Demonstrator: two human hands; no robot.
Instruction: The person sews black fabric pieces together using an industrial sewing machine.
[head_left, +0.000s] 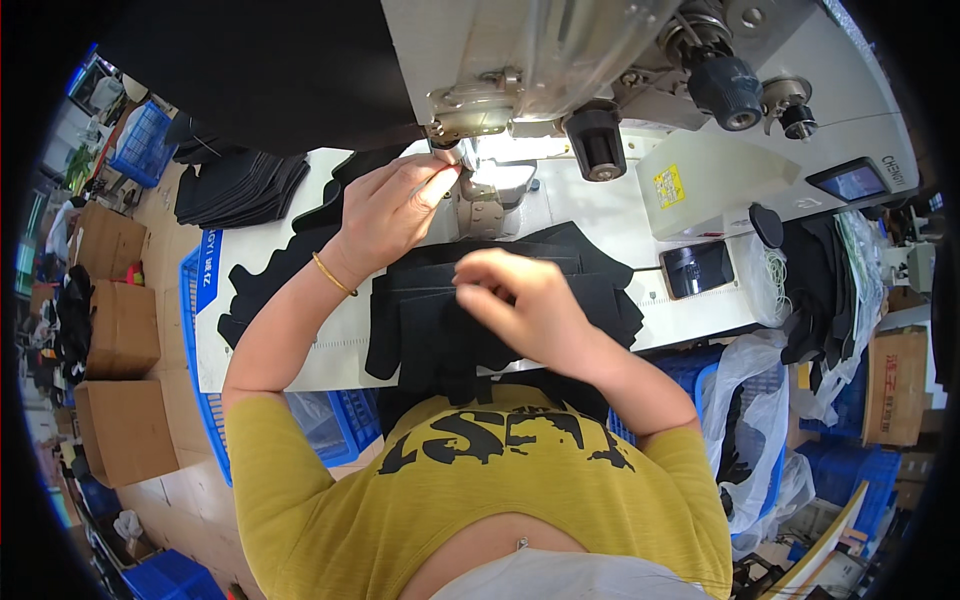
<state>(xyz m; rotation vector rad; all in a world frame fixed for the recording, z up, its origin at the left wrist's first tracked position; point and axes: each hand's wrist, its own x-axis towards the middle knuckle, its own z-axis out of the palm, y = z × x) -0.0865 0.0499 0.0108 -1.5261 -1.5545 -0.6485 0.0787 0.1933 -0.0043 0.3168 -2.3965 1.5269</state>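
My left hand (393, 208), with a gold bangle at the wrist, is raised to the needle area of a white sewing machine (700, 170). Its thumb and fingers are pinched together beside the metal presser parts (452, 150); whatever they grip is hidden. Over a loose pile of cut black fabric pieces (430, 330) is my right hand (530, 305), slightly blurred. Its fingers are curled, the thumb stands apart from them, and nothing shows between. The pile lies on the white machine table (330, 365) in front of me, its near end hanging over the edge.
A stack of black fabric pieces (240, 188) sits at the far left. On the table's right is a dark phone-like device (698, 270). Blue crates (350, 420) stand below the table, with plastic bags (745, 420) at right. Cardboard boxes (125, 430) line the left floor.
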